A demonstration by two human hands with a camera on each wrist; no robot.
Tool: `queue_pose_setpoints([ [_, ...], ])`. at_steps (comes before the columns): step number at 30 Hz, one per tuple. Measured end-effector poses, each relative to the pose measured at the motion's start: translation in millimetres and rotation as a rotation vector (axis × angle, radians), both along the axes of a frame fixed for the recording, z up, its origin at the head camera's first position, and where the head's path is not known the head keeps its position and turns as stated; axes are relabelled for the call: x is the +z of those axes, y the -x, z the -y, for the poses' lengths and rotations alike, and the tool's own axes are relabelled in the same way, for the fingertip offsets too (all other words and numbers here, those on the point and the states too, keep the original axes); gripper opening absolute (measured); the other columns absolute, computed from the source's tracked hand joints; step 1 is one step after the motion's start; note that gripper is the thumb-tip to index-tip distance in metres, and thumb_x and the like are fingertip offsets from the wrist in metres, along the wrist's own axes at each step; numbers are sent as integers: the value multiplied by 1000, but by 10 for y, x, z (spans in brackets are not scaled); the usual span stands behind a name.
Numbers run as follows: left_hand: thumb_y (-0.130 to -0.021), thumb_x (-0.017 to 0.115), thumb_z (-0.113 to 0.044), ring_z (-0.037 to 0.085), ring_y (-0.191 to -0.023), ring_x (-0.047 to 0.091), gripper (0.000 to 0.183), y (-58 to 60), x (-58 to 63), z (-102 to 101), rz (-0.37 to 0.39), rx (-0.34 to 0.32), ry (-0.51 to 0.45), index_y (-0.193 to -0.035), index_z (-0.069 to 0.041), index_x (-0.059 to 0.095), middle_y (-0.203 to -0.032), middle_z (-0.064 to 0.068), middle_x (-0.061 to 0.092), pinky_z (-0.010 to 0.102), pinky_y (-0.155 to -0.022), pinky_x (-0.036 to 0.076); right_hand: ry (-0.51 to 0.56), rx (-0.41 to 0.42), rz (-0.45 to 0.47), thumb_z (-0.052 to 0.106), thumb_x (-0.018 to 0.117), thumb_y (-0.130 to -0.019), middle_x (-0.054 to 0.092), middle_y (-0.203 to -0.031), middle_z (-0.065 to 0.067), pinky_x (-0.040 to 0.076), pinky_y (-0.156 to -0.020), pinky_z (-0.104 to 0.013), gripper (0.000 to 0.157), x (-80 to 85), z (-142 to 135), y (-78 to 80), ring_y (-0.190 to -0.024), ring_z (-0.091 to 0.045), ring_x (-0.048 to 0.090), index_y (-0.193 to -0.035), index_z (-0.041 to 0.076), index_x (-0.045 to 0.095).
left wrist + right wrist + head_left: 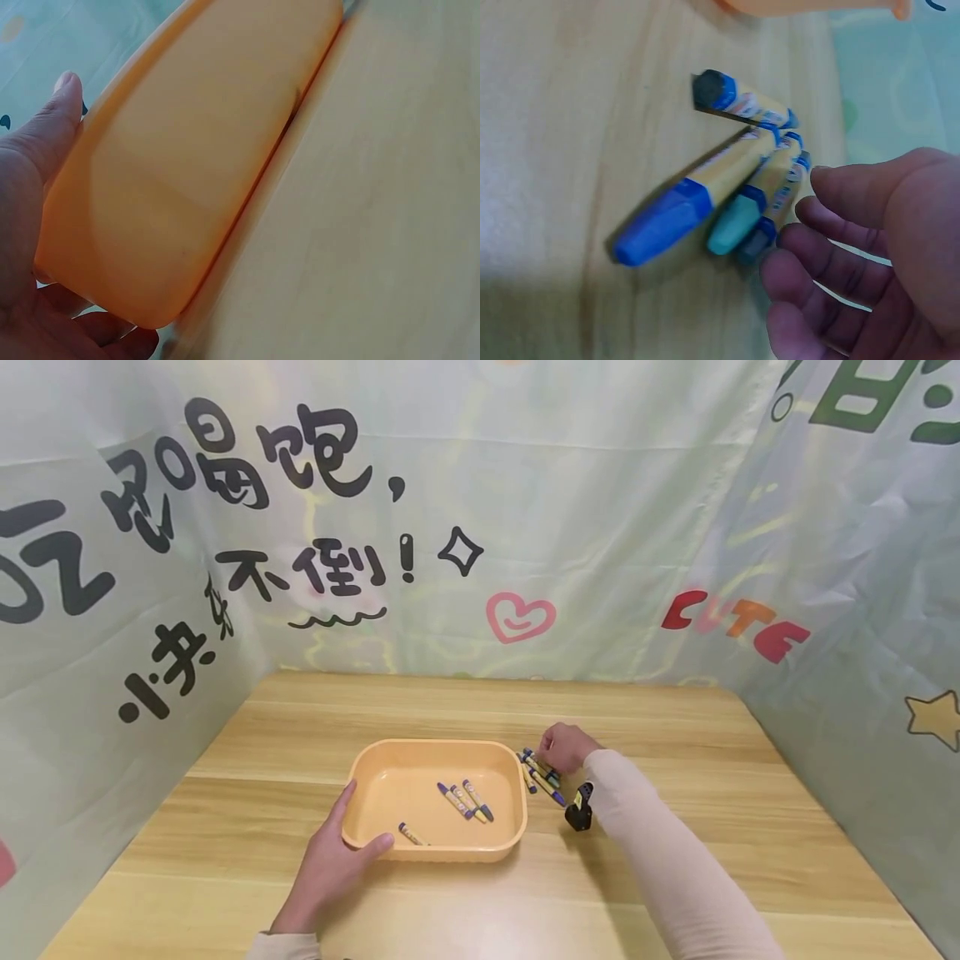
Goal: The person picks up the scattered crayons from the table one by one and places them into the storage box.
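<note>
A light orange plastic tray [435,853] sits on the wooden table with several paper-wrapped crayons [471,802] inside. My left hand [339,858] grips its near left corner. In the left wrist view, the thumb lies along the rim and the fingers of the left hand [52,247] bend round the tray's end wall [172,172]. Right of the tray, my right hand [568,748] hovers at a small pile of crayons [546,781]. Up close, the right hand [855,255] has loosely bent fingers beside a blue crayon [697,199], a teal crayon [739,221] and a darker one, with nothing visibly held.
Another dark-tipped crayon [742,101] lies across the pile's far end. Printed fabric walls [600,527] enclose the wooden table [480,702] at the back and both sides. A small black device [579,810] is on the right wrist.
</note>
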State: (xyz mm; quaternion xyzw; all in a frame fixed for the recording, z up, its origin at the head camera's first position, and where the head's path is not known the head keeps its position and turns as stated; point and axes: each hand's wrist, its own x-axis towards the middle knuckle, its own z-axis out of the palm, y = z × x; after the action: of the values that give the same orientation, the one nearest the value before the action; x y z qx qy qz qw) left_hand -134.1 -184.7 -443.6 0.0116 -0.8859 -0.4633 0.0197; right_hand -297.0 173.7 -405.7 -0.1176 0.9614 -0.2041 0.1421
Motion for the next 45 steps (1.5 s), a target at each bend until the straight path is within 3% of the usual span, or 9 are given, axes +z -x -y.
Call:
queue_pose_setpoints([
  [13, -79, 78, -44, 47, -125, 45, 106, 3, -10, -10, 32, 21, -35, -157, -15, 14, -146, 31, 36, 61, -103, 33, -59, 52, -55, 17, 68, -88, 69, -88, -3, 52, -79, -38, 11, -43, 43, 10, -85, -21, 62, -87, 7, 72],
  [17, -78, 78, -45, 48, -127, 43, 106, 4, 1, -14, 34, 24, -34, -157, -15, 13, -147, 31, 34, 61, -105, 31, -45, 60, -29, 13, 64, -89, 67, -80, -4, 51, -67, -32, 11, -15, 43, 26, -72, -17, 59, -86, 5, 71],
  [24, -79, 78, -45, 49, -125, 45, 105, -6, 20, -21, 22, 26, -23, -156, -14, 14, -146, 32, 36, 62, -103, 32, 21, 31, 20, 10, 59, -89, 54, -61, 2, 39, -50, -23, 16, 37, 20, 44, -51, -10, 45, -73, 10, 63],
  [30, -79, 78, -45, 47, -123, 48, 104, -20, 15, -20, 29, 25, -22, -156, -14, 15, -144, 32, 38, 60, -103, 34, 77, 43, 31, 12, 62, -88, 60, -71, -2, 42, -50, -25, 7, 146, 17, 21, -53, -11, 47, -86, 5, 65],
  [35, -79, 78, -44, 48, -124, 46, 105, -28, 22, -21, 45, 25, -22, -157, -15, 13, -145, 32, 36, 60, -103, 33, 99, 55, 14, 9, 63, -86, 63, -79, -5, 45, -51, -26, 14, 242, 39, 13, -54, -12, 51, -96, 0, 65],
  [45, -79, 78, -45, 47, -128, 43, 106, -7, 28, -22, 53, 20, -24, -157, -16, 13, -147, 30, 35, 60, -105, 31, 113, 95, 0, 10, 60, -88, 65, -76, -5, 47, -53, -26, 20, 415, 141, -23, -53, -11, 53, -104, -2, 63],
])
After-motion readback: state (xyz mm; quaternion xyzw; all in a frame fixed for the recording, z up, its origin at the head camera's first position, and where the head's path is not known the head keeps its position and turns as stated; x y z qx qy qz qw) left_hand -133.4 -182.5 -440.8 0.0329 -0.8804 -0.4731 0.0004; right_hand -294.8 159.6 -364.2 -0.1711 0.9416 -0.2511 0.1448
